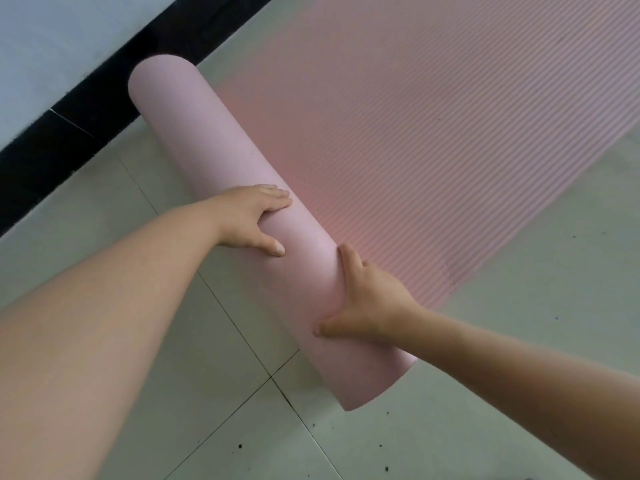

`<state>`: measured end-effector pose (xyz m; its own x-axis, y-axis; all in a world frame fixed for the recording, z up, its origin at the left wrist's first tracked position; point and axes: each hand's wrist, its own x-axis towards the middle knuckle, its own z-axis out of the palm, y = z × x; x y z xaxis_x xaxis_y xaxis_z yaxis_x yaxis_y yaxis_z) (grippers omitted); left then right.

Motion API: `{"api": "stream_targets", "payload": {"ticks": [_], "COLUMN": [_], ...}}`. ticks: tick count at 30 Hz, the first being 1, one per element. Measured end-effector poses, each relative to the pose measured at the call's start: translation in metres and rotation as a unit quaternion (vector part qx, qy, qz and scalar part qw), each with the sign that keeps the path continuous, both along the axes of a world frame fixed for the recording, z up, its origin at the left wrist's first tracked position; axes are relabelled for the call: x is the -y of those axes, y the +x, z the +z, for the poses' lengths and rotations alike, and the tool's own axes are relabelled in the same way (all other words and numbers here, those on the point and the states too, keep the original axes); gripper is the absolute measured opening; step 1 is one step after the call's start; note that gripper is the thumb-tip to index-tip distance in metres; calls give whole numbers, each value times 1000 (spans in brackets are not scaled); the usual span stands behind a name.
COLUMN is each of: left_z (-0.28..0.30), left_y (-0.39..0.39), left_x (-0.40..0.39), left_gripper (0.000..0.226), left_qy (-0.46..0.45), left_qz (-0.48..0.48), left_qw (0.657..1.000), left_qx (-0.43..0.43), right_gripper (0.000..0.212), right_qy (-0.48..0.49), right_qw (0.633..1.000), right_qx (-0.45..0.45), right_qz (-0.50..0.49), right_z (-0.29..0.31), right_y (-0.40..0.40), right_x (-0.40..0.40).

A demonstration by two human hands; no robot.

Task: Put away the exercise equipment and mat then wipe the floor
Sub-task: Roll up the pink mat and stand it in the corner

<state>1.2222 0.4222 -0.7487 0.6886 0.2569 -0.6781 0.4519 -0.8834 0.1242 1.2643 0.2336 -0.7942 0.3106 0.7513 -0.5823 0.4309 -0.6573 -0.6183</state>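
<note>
A pink exercise mat (433, 140) lies on the tiled floor, partly rolled. Its rolled part (194, 133) is a thick smooth cylinder running from upper left to lower right. The flat ribbed part stretches away to the upper right. My left hand (252, 220) grips the middle of the roll, fingers over the top and thumb on the near side. My right hand (367, 299) clasps the roll lower down, fingers wrapped over it and thumb below.
Pale floor tiles (242, 427) with dark grout lines and small dark specks surround the mat. A black skirting strip (86, 109) and a light wall (52, 46) run along the upper left, close to the far end of the roll.
</note>
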Motion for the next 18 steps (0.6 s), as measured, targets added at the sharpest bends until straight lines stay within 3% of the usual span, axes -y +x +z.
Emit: {"api": "stream_targets", "payload": {"ticks": [5,14,16,18], "left_z": [8,-12,-10,-10], "left_y": [-9,16,22,26], "left_x": [3,35,49,64], "left_gripper": [81,70,62,49], "left_qy": [19,119,166,227], "left_qz": [28,97,110,86], "left_qw": [999,983,971,952], "left_qx": [12,99,131,186], "right_gripper": [89,74,73,72], "right_qy": [47,17,12,22], "right_qw": [993,992,995,997], "right_qx": [34,-107,-75,22], "right_qz": [99,72,71,67], "right_z": [-2,-18,-16,-12], "right_y": [19,83,83,76], "right_x": [-7,0,11,25]}}
